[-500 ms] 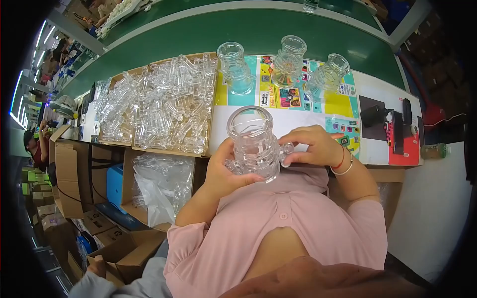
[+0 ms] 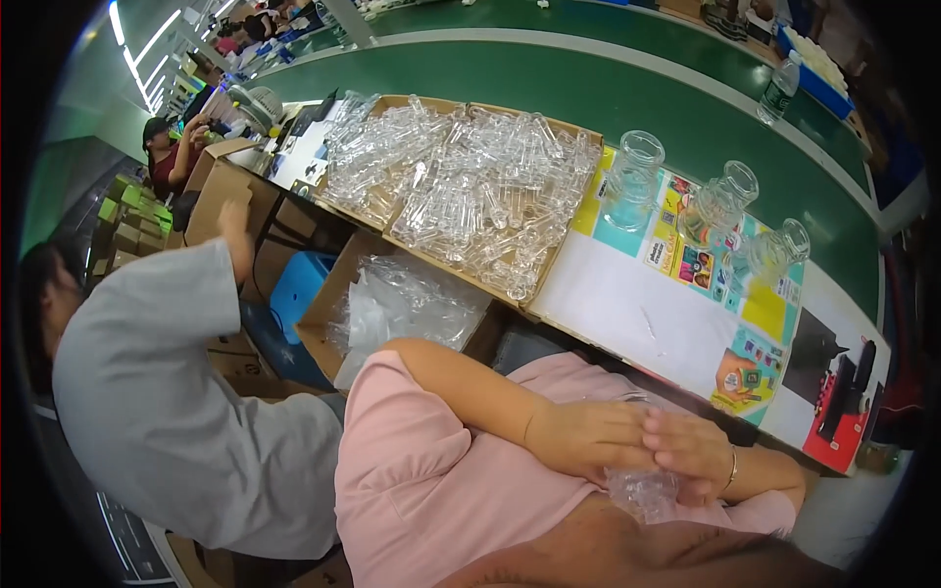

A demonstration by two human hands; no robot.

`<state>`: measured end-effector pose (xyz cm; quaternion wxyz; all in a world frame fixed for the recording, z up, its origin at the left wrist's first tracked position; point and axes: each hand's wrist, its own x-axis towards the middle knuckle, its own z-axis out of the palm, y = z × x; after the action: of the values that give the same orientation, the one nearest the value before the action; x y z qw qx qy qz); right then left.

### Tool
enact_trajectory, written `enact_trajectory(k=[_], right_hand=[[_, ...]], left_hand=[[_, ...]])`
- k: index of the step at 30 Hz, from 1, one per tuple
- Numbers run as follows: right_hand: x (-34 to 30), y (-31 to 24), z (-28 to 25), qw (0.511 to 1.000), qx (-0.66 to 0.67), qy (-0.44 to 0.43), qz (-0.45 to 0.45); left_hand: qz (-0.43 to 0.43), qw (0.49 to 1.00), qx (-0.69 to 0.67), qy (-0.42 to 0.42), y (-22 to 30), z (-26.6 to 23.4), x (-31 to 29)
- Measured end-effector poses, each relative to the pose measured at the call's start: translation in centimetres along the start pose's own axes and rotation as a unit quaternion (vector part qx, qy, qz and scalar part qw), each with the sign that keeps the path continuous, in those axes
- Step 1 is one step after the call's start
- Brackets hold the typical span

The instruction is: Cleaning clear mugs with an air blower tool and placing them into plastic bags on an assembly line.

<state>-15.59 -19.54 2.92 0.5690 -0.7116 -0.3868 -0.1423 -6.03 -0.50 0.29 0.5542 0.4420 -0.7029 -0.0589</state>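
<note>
Close against my pink shirt, both hands are around a clear glass vessel (image 2: 642,498). My left hand (image 2: 596,436) lies across its near side with fingers pressed together. My right hand (image 2: 691,456) wraps it from the other side, and the two sets of fingers meet over the glass. Most of the vessel is hidden by the hands; its lower part shows beneath them and a bit of rim above. Farther off, three similar vessels stand on the table: one at the left (image 2: 632,186), one in the middle (image 2: 720,206), one at the right (image 2: 774,253).
A shallow cardboard box (image 2: 564,257) full of clear tube-like pieces sits left of the white sheet (image 2: 613,312). Below it, an open carton (image 2: 321,328) holds clear plastic bags (image 2: 407,304). A person in a grey shirt (image 2: 186,392) is close at my left. A bottle (image 2: 779,90) stands far right.
The vessel has come from the table's edge in against my body, and my right hand has gone from its side knob to wrapping it. My view has turned left; the grey-shirted person shows more.
</note>
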Motion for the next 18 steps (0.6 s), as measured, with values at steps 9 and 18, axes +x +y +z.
enact_trajectory(k=[9, 18], right_hand=[[1.7, 2.6, -1.4, 0.957, 0.014, 0.058, 0.284], [2.5, 4.0, -4.4, 0.934, -0.164, 0.192, 0.253]], left_hand=[[-0.269, 0.945, -0.188, 0.017, -3.2, -1.8, -0.9], [-0.411, 0.864, -0.179, 0.231, -4.5, -3.7, 0.8]])
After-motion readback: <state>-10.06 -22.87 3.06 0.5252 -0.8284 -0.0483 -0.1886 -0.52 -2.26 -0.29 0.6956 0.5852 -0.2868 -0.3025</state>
